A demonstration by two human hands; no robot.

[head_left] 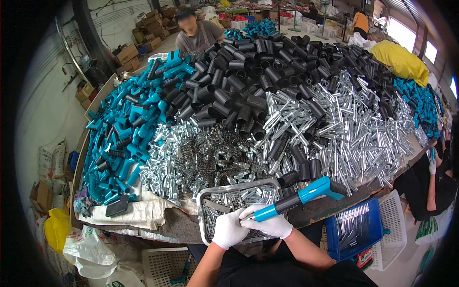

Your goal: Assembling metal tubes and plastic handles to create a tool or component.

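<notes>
We hold the tool (313, 192) at the near middle, our right hand (270, 221) clamped round its left end; whether our left hand (231, 229) pinches anything, we cannot tell. A slack grip could drop it into the tray (200, 217).

daylight enters through overexposed windows (400, 36) beyond the far right corner of the table (184, 225); glints mark metal rods (368, 136) toward its right edge. fisheye distortion bows the near edge, shadowed beneath; black vignetting closes the view's corners.
</notes>
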